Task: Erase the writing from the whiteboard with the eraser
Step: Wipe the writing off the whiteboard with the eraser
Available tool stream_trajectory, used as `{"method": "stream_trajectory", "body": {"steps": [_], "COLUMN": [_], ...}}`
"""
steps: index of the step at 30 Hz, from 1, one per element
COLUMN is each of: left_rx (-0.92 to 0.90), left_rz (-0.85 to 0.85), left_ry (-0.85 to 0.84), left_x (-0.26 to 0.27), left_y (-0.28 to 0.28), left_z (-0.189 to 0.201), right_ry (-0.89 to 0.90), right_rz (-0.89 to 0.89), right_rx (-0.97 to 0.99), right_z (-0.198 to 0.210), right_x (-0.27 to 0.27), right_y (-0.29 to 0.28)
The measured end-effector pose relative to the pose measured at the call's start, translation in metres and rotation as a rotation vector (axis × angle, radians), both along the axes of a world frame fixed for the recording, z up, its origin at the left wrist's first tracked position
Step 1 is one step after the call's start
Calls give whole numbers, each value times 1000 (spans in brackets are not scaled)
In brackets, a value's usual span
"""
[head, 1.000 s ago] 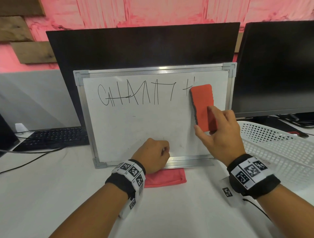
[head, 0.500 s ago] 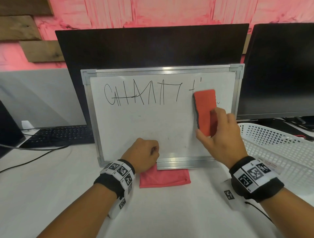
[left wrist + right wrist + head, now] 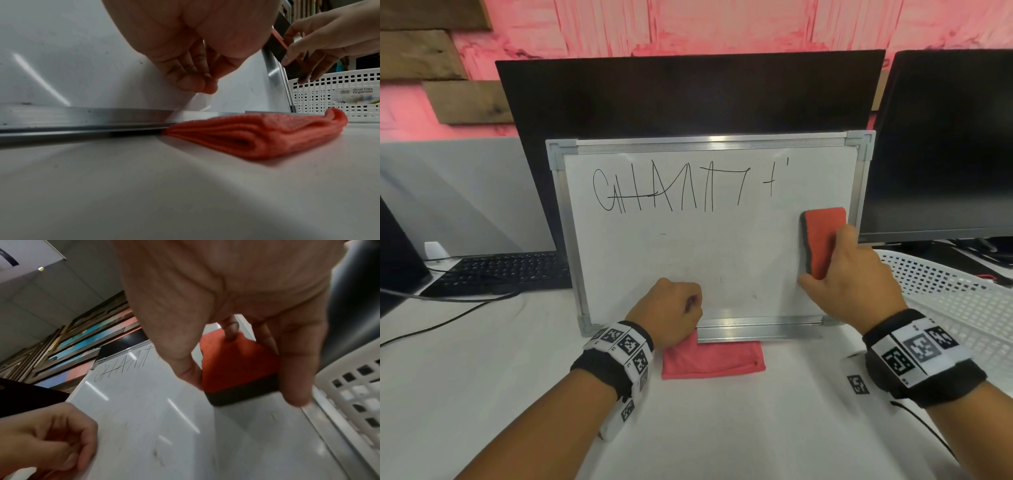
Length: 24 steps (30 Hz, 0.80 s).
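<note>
My right hand grips the eraser, thumb on its left edge and fingers curled over its right side and orange back. The dark felt face lies flat against the whiteboard, close to the right frame and about halfway up. The eraser stands nearly upright, its top tipped a little to the right. From the right wrist I see the eraser's orange back and black bottom band, with one fingertip pressing on the back.

The writing runs across the upper part of the board in thin black strokes. A small cross and tick sit apart to its right, above the eraser and not touching it. A few faint marks show lower on the board.

My left hand is a loose fist with fingers curled in, holding nothing, its knuckles resting against the board's lower part just above the bottom frame. In the left wrist view the fingertips bunch together against the white surface.

The board leans back against a dark monitor. A folded red cloth lies on the table, tucked under the board's bottom rail. A white basket sits to the right, a second monitor behind it, and a keyboard lies to the left.
</note>
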State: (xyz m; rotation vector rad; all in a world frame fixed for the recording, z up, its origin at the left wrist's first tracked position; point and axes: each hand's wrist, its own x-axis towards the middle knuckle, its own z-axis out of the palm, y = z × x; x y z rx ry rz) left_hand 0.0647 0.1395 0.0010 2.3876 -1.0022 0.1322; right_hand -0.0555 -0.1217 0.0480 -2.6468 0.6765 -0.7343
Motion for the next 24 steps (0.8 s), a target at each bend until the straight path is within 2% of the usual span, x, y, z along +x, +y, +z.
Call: {"method": "stream_trajectory", "body": {"steps": [4, 11, 15, 17, 21, 24], "left_rx": [1, 0, -7, -7, -13, -19], "left_rz": [-3, -11, -11, -11, -13, -19], "left_ry": [-5, -14, -26, -30, -22, -23], "left_x": [0, 0, 1, 1, 1, 2], "left_y": [0, 0, 0, 0, 1, 1], "left_z": [0, 0, -1, -1, -2, -2], "right_ry": [67, -104, 67, 86, 2, -151], "right_rz": [9, 85, 141, 166, 181, 201], "right_rx": [20, 70, 33, 32, 24, -26], "right_z": [1, 6, -6, -11, -9, -3], "right_x": [1, 6, 4, 5, 9, 10], "right_y": [0, 1, 11, 16, 20, 23]}}
